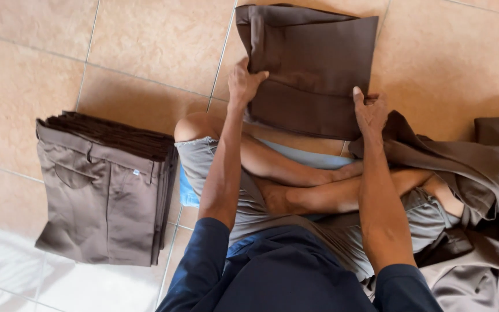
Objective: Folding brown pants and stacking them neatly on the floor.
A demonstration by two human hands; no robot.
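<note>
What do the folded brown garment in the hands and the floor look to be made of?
Folded brown garment: looks like smooth woven cloth, matte, creasing softly where the left hand and right hand grip it. Floor: seemingly glazed ceramic tile, peach-mottled, with grout lines and a glossy light reflection.

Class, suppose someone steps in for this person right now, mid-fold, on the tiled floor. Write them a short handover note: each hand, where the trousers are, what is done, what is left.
Left hand: grips the left edge of the folded brown trousers lying on the tiled floor in front of the crossed legs.
Right hand: grips their lower right corner.
Done: a neat stack of folded trousers sits on the floor to the person's left; the pair in hand is already folded to a rectangle.
Left: that pair is not yet on the stack, and a loose heap of unfolded brown garments lies at the person's right.
</note>
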